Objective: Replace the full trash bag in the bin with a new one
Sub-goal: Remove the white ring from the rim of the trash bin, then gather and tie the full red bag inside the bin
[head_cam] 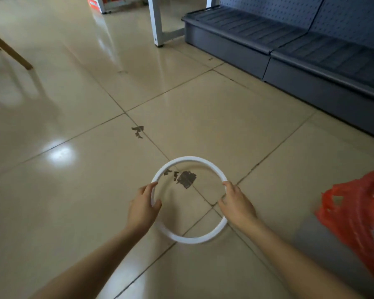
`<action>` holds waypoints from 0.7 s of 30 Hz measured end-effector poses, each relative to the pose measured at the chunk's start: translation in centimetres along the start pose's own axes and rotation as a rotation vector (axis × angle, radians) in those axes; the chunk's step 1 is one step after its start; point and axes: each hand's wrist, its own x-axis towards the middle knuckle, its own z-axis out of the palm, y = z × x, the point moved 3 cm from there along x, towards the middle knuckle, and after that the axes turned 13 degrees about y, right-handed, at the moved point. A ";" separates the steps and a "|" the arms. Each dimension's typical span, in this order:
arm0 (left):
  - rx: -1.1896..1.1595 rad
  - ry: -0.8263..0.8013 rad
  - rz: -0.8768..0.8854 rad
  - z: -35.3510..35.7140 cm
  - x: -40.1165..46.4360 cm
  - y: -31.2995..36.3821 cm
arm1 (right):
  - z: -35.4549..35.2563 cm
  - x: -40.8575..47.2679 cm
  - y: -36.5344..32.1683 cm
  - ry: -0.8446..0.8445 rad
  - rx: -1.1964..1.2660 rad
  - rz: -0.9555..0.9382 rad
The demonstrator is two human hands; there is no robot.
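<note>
A white plastic ring, the kind that clamps a bag on a bin's rim, hangs level above the tiled floor. My left hand grips its left side and my right hand grips its right side. At the right edge, an orange-red plastic bag with white contents sits over a grey bin, partly cut off by the frame. No new bag shows in view.
Beige glossy floor tiles carry dark scuff patches in the middle. A dark grey shelving base runs along the back right. A white metal leg stands at the top centre and a wooden leg at the left.
</note>
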 end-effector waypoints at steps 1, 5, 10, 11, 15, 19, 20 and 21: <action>0.018 -0.046 -0.025 0.6 -0.1 -0.1 | 0.5 -0.2 0.2 -0.021 -0.004 0.018; 0.047 -0.199 -0.088 2.1 -0.2 -0.5 | 2.0 -0.7 0.8 -0.136 -0.040 0.058; 0.125 -0.173 -0.081 2.1 -0.1 -0.4 | 1.0 -0.7 0.4 -0.101 -0.129 -0.003; 0.136 -0.138 -0.045 1.9 0.0 0.2 | 0.2 -0.5 0.1 -0.039 -0.176 -0.038; 0.140 -0.017 0.194 -0.6 1.0 4.2 | -4.3 0.3 -1.8 0.177 -0.247 -0.160; 0.173 0.067 0.565 -4.4 2.9 9.8 | -10.4 0.4 -4.2 0.346 -0.275 -0.252; 0.184 0.082 0.635 -5.6 3.5 11.4 | -12.2 0.1 -4.8 0.391 -0.269 -0.272; 0.195 0.088 0.694 -6.7 4.1 13.0 | -13.9 -0.3 -5.2 0.435 -0.261 -0.288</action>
